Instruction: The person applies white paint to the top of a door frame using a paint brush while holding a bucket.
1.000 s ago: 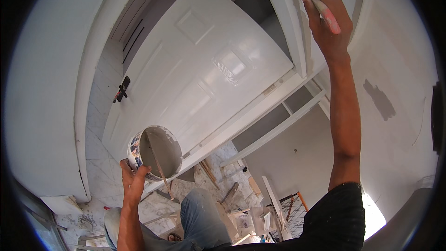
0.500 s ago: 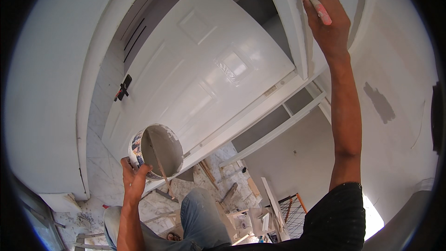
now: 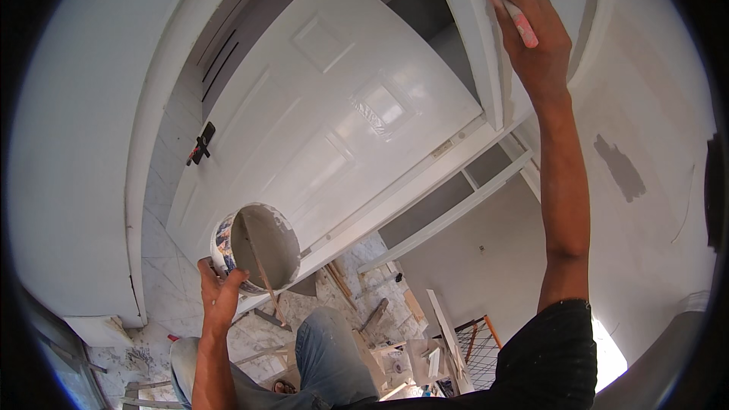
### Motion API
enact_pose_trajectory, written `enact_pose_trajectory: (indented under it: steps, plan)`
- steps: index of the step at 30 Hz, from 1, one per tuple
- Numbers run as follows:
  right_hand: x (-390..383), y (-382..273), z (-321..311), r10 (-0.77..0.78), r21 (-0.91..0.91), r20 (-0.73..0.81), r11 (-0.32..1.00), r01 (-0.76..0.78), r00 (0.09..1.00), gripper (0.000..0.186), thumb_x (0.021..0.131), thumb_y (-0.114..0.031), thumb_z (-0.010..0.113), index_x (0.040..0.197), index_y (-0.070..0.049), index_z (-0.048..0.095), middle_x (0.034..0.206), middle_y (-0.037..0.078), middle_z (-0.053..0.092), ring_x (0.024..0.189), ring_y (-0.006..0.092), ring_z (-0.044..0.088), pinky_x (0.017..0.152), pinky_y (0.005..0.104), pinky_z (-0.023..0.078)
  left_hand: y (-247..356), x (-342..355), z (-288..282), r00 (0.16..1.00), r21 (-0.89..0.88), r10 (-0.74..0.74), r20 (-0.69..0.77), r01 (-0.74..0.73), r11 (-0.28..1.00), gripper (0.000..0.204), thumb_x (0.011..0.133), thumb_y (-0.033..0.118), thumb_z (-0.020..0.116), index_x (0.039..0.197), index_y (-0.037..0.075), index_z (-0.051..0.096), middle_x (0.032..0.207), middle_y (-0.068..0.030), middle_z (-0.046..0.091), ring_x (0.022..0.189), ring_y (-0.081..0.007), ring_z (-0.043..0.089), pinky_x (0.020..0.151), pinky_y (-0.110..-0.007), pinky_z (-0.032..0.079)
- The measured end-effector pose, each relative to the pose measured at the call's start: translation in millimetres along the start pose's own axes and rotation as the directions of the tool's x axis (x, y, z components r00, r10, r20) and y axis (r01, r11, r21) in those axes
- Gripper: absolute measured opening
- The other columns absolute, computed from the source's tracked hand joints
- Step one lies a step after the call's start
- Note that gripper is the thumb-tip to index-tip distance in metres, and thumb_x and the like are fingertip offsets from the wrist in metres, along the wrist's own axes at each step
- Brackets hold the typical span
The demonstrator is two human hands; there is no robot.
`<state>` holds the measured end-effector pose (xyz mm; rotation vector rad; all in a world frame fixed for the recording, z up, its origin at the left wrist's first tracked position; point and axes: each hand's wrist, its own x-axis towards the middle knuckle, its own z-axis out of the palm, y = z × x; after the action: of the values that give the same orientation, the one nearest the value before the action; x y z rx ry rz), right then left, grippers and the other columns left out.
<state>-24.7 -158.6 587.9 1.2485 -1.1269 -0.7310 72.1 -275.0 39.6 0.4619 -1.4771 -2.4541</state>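
Observation:
My right hand (image 3: 535, 45) is raised at the upper right, shut on a brush (image 3: 525, 29) with a pink, smeared handle, held against the white door frame (image 3: 456, 23) where a grey strip runs along the surface. My left hand (image 3: 220, 288) grips the side of a white bucket (image 3: 223, 241) with a coloured label at lower centre left. Grey material coats its inside, and a thin stick (image 3: 262, 269) leans out over its rim. Behind the bucket is a white panelled door (image 3: 304, 121) with a black handle (image 3: 201, 143).
Wood offcuts (image 3: 437, 319), boards and debris lie on the marble-look floor (image 3: 163, 273) below, beside an orange-framed wire rack (image 3: 477, 349). My jeans-covered knee (image 3: 323, 330) is at bottom centre. A wall (image 3: 630, 91) with a grey patch rises at the right.
My right hand with the brush has shifted a little up and left along the frame, then slightly back down. The bucket in my left hand has barely moved.

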Motion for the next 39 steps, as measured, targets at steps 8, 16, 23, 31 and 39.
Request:
enact_pose_trajectory:
  steps: [8, 16, 23, 31, 39]
  plan:
    - [-15, 7, 3, 0.030, -0.010, 0.006, 1.000, -0.030, 1.000, 0.029, 0.080, -0.010, 0.082, 0.105, -0.014, 0.067, 0.094, 0.008, 0.069, 0.081, 0.0254, 0.068, 0.068, 0.0338, 0.057, 1, 0, 0, 1.000, -0.026, -0.003, 0.009, 0.004, 1.000, 0.053, 0.076, 0.022, 0.072, 0.114, -0.003, 0.045, 0.103, -0.0145, 0.057, 0.094, -0.0199, 0.053, 0.086, -0.034, 0.046]
    - [-32, 6, 2, 0.077, -0.020, 0.061, 0.997, -0.076, 0.995, 0.032, 0.080, -0.009, 0.081, 0.108, -0.015, 0.066, 0.095, 0.008, 0.069, 0.084, 0.0261, 0.068, 0.070, 0.0347, 0.057, 3, -1, 0, 1.000, -0.006, -0.011, 0.009, 0.011, 1.000, 0.053, 0.076, 0.022, 0.071, 0.115, -0.003, 0.044, 0.104, -0.0142, 0.057, 0.095, -0.0197, 0.052, 0.087, -0.034, 0.046]
    - [-44, 7, -1, 0.113, -0.043, 0.105, 0.993, -0.109, 0.988, 0.034, 0.079, -0.008, 0.081, 0.109, -0.015, 0.066, 0.095, 0.008, 0.068, 0.084, 0.0270, 0.067, 0.071, 0.0354, 0.057, 4, -2, 1, 0.999, -0.065, -0.005, 0.040, 0.008, 0.998, 0.053, 0.076, 0.023, 0.071, 0.115, -0.002, 0.045, 0.106, -0.0140, 0.056, 0.097, -0.0199, 0.051, 0.089, -0.034, 0.044]
    - [-57, 8, -4, 0.134, -0.034, 0.138, 0.991, -0.131, 0.981, 0.034, 0.079, -0.007, 0.080, 0.109, -0.013, 0.067, 0.097, 0.007, 0.069, 0.087, 0.0269, 0.067, 0.072, 0.0356, 0.057, -1, 1, -2, 0.999, 0.010, -0.032, 0.037, 0.031, 0.999, 0.055, 0.077, 0.024, 0.070, 0.118, -0.003, 0.045, 0.112, -0.0152, 0.056, 0.102, -0.0226, 0.051, 0.094, -0.035, 0.043]
    - [-71, 9, -7, 0.158, -0.057, 0.186, 0.987, -0.150, 0.970, 0.037, 0.078, -0.006, 0.080, 0.111, -0.014, 0.066, 0.097, 0.007, 0.067, 0.086, 0.0262, 0.067, 0.071, 0.0360, 0.055, -4, 3, -2, 0.999, -0.018, 0.002, 0.049, -0.001, 1.000, 0.055, 0.078, 0.024, 0.068, 0.119, -0.003, 0.045, 0.113, -0.0149, 0.056, 0.103, -0.0228, 0.050, 0.094, -0.035, 0.043]
